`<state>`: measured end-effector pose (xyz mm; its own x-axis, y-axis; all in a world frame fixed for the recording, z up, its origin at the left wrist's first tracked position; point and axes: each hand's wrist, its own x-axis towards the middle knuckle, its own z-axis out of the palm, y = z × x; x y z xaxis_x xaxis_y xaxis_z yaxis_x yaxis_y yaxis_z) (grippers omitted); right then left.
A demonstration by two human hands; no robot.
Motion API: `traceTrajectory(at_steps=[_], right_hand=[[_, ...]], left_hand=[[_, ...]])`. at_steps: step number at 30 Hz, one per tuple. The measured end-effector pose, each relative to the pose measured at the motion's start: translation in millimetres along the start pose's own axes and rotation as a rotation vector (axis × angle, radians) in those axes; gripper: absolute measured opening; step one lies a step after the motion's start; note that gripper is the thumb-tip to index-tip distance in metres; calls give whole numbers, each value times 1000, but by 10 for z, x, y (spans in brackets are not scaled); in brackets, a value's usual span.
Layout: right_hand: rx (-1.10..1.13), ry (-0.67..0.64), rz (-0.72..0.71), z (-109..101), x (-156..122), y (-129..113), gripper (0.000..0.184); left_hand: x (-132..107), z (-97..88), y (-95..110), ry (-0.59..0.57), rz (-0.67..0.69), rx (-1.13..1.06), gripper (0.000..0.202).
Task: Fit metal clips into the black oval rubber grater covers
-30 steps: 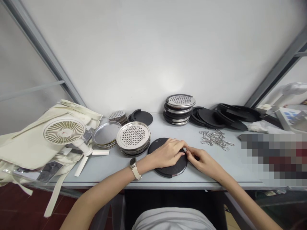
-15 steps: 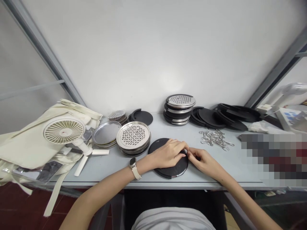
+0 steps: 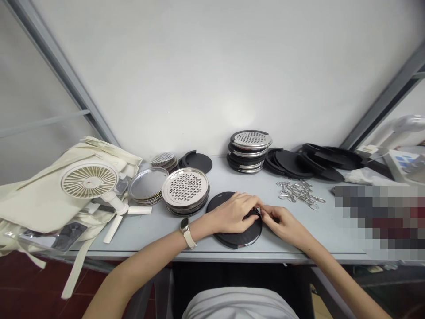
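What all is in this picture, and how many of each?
table: one, grey, foreground
back wall: one, white, behind
frame posts: two, grey, either side
round piece: one, black, front centre
grater stack: one, silver, left of centre
plain disc stack: one, silver, further left
small perforated stack: one, silver-topped, behind these
black-rimmed grater stack: one, silver and black, back centre
right rimmed discs: several overlapping, black, back right
left rimmed discs: at least two, black, rear left
metal clips: many tangled, silver, right of centre
fan: one, white, left
strips: two, white, by fan
bag: one, cream, far left
pixelated patch: one, mixed, right edge
watch: one, pale-strapped, left wrist
left hand: one, on round piece
right hand: one, at its right edge
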<state>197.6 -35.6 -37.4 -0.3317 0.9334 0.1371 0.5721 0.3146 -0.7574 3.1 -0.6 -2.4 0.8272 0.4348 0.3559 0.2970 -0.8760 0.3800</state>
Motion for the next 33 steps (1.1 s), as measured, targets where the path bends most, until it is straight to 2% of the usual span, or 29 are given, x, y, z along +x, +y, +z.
traceTrajectory(at_steps=[5,21,33], right_hand=[[-5,6,-2,-1,-3,-17,27],[59,-4,41,32,12,9,36],[27,-4,-2,16,8,8,37]], left_hand=[[6,-23,34,0,-5,29,28],[7,-22,36,9,-14,37,29],[7,-8,22,6,-30,15,28]])
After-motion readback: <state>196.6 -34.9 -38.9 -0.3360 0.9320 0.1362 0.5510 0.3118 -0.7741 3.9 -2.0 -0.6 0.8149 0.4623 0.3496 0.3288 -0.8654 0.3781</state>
